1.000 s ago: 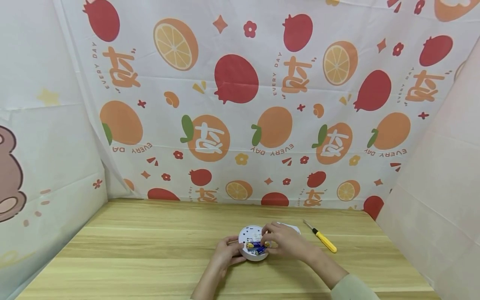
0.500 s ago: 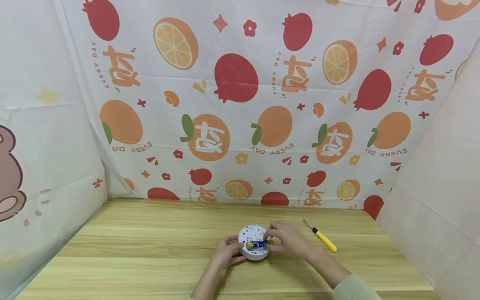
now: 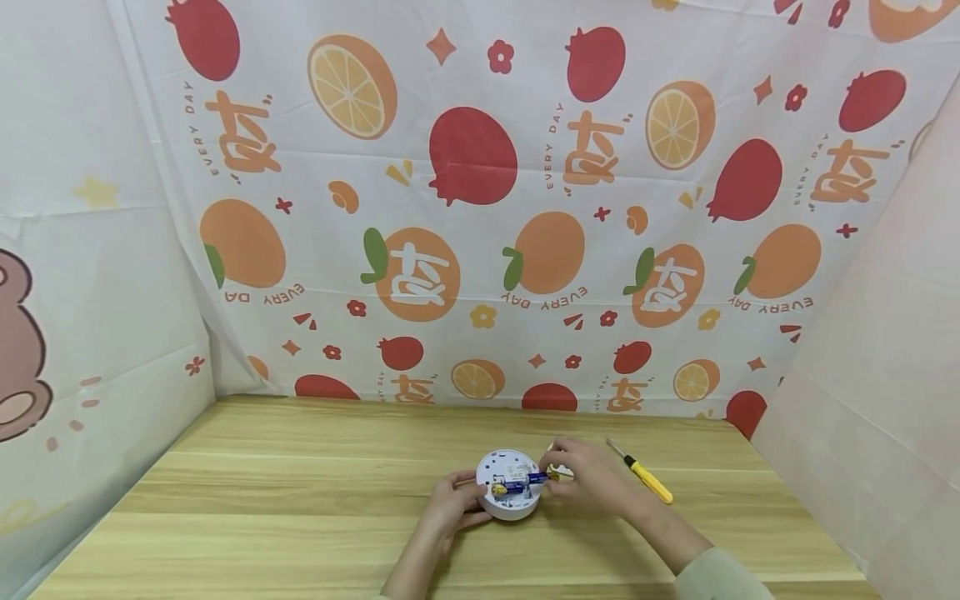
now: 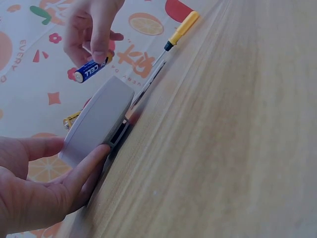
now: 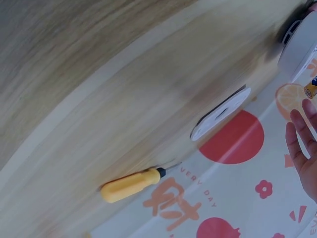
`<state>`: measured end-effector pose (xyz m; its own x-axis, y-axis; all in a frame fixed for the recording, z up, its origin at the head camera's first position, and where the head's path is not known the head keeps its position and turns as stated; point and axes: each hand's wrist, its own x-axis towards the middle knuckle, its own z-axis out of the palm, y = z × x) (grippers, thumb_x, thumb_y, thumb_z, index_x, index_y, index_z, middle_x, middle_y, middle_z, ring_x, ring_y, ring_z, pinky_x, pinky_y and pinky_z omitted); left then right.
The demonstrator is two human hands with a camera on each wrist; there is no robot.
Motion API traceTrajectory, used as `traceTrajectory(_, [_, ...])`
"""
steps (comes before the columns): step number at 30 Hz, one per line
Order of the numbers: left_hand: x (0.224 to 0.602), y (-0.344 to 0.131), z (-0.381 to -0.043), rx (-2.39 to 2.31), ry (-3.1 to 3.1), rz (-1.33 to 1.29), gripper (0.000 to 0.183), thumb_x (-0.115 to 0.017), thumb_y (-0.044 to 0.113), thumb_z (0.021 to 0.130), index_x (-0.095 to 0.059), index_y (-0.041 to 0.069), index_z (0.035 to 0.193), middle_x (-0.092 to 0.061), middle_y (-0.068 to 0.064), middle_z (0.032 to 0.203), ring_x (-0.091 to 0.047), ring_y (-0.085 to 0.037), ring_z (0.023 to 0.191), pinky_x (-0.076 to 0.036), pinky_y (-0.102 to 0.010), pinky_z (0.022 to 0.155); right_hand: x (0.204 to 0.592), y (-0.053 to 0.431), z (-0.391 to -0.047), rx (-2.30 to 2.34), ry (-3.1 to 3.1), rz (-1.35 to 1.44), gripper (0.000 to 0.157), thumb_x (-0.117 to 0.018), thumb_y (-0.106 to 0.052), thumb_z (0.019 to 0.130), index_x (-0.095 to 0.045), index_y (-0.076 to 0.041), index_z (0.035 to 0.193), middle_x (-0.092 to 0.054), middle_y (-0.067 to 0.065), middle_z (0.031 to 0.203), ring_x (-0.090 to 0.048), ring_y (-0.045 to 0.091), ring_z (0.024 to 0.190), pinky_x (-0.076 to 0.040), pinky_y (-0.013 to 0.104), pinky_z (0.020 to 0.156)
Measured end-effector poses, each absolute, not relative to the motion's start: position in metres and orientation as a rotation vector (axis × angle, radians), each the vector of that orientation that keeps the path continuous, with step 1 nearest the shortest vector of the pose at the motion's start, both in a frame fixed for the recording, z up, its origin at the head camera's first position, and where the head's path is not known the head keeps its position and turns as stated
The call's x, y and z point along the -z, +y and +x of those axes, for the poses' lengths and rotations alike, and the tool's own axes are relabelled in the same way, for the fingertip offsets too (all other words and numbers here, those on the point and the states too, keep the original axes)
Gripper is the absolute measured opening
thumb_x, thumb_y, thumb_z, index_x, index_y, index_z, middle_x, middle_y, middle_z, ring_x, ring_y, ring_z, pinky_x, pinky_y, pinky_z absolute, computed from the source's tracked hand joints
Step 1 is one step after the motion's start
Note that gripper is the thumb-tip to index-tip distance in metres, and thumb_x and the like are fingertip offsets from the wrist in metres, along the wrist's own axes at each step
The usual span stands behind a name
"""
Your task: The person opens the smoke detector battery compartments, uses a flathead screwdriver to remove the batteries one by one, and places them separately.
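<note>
On the table (image 3: 247, 517) before you, your left hand (image 3: 450, 504) is gripping the left side of a round white case (image 4: 96, 124), thumb near the top rim and fingers along the side. A yellow-and-blue battery (image 3: 501, 489) is lying at the case's upper face. Your right hand (image 3: 588, 475) is pinching another battery (image 4: 90, 71), its blue end pointing toward the case, by the right edge. Beyond that hand, a flat white piece (image 5: 221, 113) is lying on the table, partly hidden from the head view. Farther right, a yellow-handled screwdriver (image 3: 651, 482) is resting with its tip pointing away from you. Behind everything, a fruit-print cloth (image 3: 480, 267) is hanging.
</note>
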<state>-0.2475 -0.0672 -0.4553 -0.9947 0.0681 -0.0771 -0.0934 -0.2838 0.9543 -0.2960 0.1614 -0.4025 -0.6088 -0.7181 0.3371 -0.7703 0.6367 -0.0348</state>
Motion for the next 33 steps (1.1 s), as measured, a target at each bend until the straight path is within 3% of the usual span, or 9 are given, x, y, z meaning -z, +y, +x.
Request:
traceTrajectory(8, [0.455, -0.067, -0.248, -2.438, 1.813, -0.028, 0.048, -0.050, -0.006, 0.086, -0.026, -0.024, 0.123, -0.047, -0.032, 0.109, -0.059, -0.023, 0.079, -0.056, -0.039, 0.073, 0.401, 0.173, -0.298, -0.195, -2.550, 1.134, 0.011, -0.071, -0.028, 0.077, -0.065, -0.028, 0.087, -0.054, -0.009, 0.082, -0.041, 0.004, 0.061, -0.032, 0.017, 0.046])
traceTrajectory(17, [0.455, -0.068, -0.248, -2.430, 1.817, -0.017, 0.047, -0.050, -0.006, 0.087, -0.026, -0.024, 0.123, -0.049, -0.030, 0.107, -0.059, -0.024, 0.080, -0.056, -0.039, 0.073, 0.403, 0.188, -0.305, -0.256, -2.616, 1.104, 0.011, -0.072, -0.024, 0.077, -0.066, -0.023, 0.087, -0.054, -0.005, 0.083, -0.051, 0.015, 0.067, -0.038, 0.017, 0.050])
traceTrajectory(27, [0.454, -0.068, -0.249, -2.428, 1.814, -0.004, 0.046, -0.049, -0.006, 0.087, -0.026, -0.024, 0.123, -0.052, -0.031, 0.105, -0.059, -0.026, 0.083, -0.055, -0.040, 0.074, 0.409, 0.208, -0.311, -0.238, -2.560, 1.080, 0.013, -0.073, -0.023, 0.074, -0.066, -0.024, 0.085, -0.054, -0.008, 0.080, -0.044, 0.005, 0.061, -0.036, 0.015, 0.045])
traceTrajectory(33, [0.454, -0.068, -0.248, -2.422, 1.819, -0.007, 0.047, -0.050, -0.006, 0.087, -0.025, -0.025, 0.123, -0.054, -0.030, 0.105, -0.059, -0.027, 0.083, -0.056, -0.039, 0.073, 0.411, 0.221, -0.315, -0.244, -2.558, 1.056, 0.012, -0.074, -0.022, 0.074, -0.066, -0.022, 0.083, -0.055, -0.006, 0.079, -0.047, 0.008, 0.060, -0.036, 0.015, 0.046])
